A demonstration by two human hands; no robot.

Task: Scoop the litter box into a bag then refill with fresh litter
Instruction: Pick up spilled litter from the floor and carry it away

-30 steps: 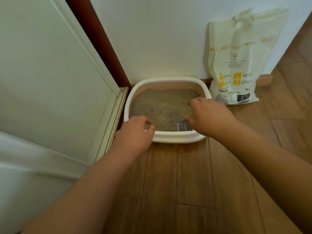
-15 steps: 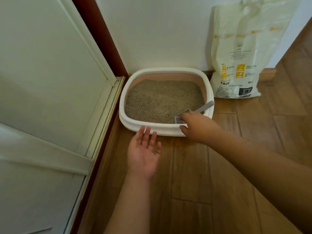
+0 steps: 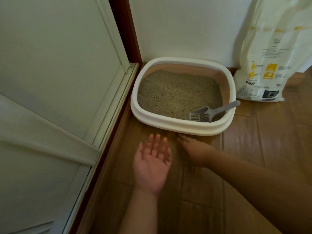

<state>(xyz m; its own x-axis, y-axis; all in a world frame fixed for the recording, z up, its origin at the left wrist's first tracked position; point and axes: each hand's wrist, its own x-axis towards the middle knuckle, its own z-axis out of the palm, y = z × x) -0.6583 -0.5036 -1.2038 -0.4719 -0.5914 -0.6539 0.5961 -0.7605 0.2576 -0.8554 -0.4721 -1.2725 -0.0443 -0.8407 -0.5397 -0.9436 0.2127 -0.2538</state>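
A white-rimmed litter box (image 3: 183, 128) sits on the wood floor against the wall, filled with grey-brown litter (image 3: 177, 93). A grey slotted scoop (image 3: 209, 112) lies in its near right corner, handle resting on the rim. A white litter bag (image 3: 270, 68) with yellow labels stands to the right, leaning on the wall. My left hand (image 3: 152, 163) hovers palm up, fingers apart, just in front of the box. My right hand (image 3: 194, 149) is beside it, palm down, low over the floor, holding nothing.
A pale green door (image 3: 55, 81) and its frame run along the left side, with a dark red-brown jamb (image 3: 128, 29) at the corner. Wood floor (image 3: 253, 141) extends to the right and toward me.
My right hand let go of the scoop and drew back out of the box to the floor. My left hand moved back a little, staying palm up.
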